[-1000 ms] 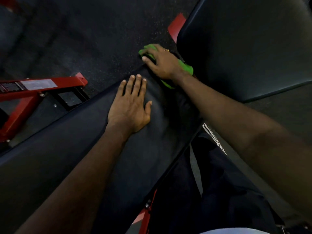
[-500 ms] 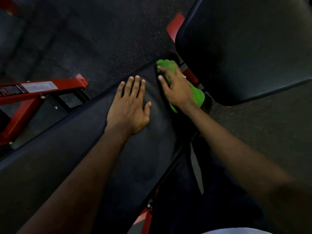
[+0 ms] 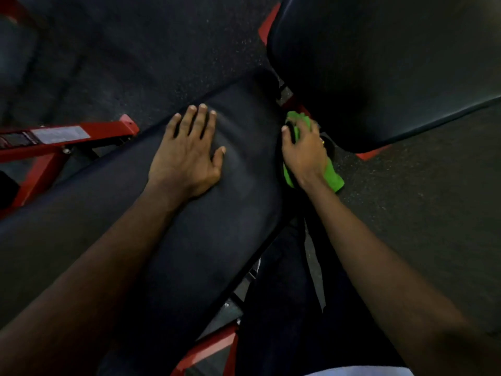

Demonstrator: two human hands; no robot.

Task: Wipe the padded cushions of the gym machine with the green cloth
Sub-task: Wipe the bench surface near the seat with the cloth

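Note:
A long black padded cushion point(image 3: 151, 226) runs diagonally from lower left to upper middle. My left hand point(image 3: 187, 156) lies flat on it, fingers spread, holding nothing. My right hand point(image 3: 305, 153) grips the green cloth point(image 3: 332, 176) against the right side edge of that cushion, near its far end. The cloth shows above the fingers and below the wrist; its middle is hidden under the hand. A second black padded cushion point(image 3: 393, 61) fills the upper right, just beyond the cloth.
Red steel frame parts of the machine point(image 3: 67, 137) stand at the left, and another red bar point(image 3: 208, 348) shows at the bottom. Dark speckled rubber floor point(image 3: 162, 50) lies beyond. My dark trouser leg point(image 3: 284, 308) is between the cushion and my right arm.
My right hand has slid the green cloth from the cushion's far end, across its top, down onto its right side edge. My left hand has stayed flat in place.

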